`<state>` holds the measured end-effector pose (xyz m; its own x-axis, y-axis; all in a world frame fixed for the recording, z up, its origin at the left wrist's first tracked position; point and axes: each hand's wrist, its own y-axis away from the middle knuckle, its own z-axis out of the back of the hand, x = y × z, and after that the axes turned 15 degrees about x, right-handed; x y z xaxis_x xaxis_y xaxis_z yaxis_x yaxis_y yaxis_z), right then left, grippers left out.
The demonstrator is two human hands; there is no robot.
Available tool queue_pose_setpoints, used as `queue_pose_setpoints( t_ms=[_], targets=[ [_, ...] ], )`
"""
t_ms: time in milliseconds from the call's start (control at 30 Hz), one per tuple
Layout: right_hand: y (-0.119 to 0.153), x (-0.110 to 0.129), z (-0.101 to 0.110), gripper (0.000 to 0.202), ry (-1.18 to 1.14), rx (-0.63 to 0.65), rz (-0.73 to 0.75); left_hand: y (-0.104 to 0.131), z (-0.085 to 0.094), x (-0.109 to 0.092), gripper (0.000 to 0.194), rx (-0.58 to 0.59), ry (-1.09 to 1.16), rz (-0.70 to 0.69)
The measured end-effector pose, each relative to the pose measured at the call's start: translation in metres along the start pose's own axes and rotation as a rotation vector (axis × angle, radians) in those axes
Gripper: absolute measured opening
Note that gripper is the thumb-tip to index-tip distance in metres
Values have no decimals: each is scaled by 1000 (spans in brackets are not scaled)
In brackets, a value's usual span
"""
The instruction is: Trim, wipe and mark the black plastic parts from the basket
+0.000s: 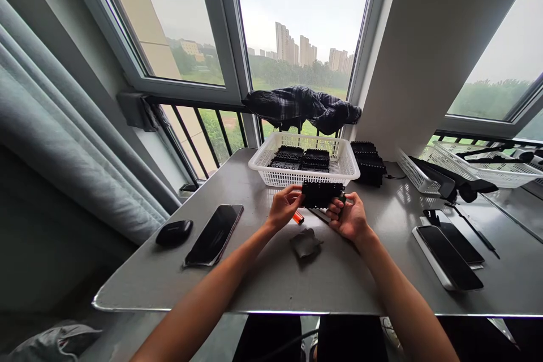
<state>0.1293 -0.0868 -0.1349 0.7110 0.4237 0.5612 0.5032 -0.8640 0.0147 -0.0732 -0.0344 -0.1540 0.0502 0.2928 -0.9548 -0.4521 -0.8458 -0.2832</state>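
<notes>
The 2 hands, left (285, 206) and right (348, 216), pinch 1 black part (319, 195) by opposite ends above the worktop (263, 283), near 1 white basket (259, 165).

Glossy, smooth grey tabletop (263, 283); at twelve o'clock, white plastic basket (350, 172); beyond it, soft plaid cloth (297, 103).

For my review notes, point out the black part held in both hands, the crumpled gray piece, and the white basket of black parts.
Held black part (319, 195): head view, middle of its face.
Crumpled gray piece (306, 243): head view, its middle.
White basket (278, 176): head view, near wall.
</notes>
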Motion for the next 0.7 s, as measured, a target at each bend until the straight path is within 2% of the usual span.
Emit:
queue_pose_setpoints(
  t_ms=[200,500,600,700],
  targets=[
    [-3,-5,-3,26,19,14,-39,1,-4,5,36,43,-62,-13],
    [-11,-31,-15,26,189,14,-149,8,-17,5,30,94,-165,-26],
    [-9,-37,-23,30,254,69,-134,10,-19,2,28,107,-183,-18],
    [-8,-38,-28,33,300,86,-90,10,-19,-1,31,66,-161,8]
  ],
)
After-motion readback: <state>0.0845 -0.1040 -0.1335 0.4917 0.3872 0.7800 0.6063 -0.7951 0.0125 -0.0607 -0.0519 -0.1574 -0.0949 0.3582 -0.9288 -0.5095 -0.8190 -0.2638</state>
